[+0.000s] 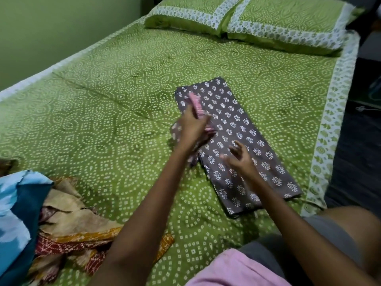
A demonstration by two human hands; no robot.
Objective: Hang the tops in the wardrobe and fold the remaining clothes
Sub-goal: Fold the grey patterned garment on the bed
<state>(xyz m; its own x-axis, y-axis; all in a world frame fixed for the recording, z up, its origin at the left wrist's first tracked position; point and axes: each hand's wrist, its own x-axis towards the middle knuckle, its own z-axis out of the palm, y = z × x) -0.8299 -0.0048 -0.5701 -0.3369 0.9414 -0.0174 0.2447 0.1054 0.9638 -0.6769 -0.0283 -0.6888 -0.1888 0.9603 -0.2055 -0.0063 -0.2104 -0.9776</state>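
In the head view we look down over a bed (103, 112) covered in a green bedsheet with white dotted rings, its two matching pillows (247, 19) lying side by side at the top of the frame. Right of centre lies a grey block-printed garment (233, 124), folded into a long narrow strip that runs from the middle of the frame down toward the lower right, flat on the sheet and near the bed's white-bordered right edge. Our left hand (192, 129) reaches in from the bottom centre and is closed around a bunched part of this garment at its left edge, where a pink-lined piece (196, 105) stands up out of the fist; the fingers are wrapped tight on the cloth, though motion blur keeps us from telling exactly which part of the garment it is. Our right hand (240, 159) is over the middle of the folded strip with its fingers spread apart and slightly curled, gripping nothing; we cannot tell whether the palm touches the fabric or is just above it. At the lower left of the frame sits a loose pile of other clothes (68, 228), beige, orange and red printed cloth, with a blue garment (16, 213) beside it at the left edge, well apart from the grey piece.
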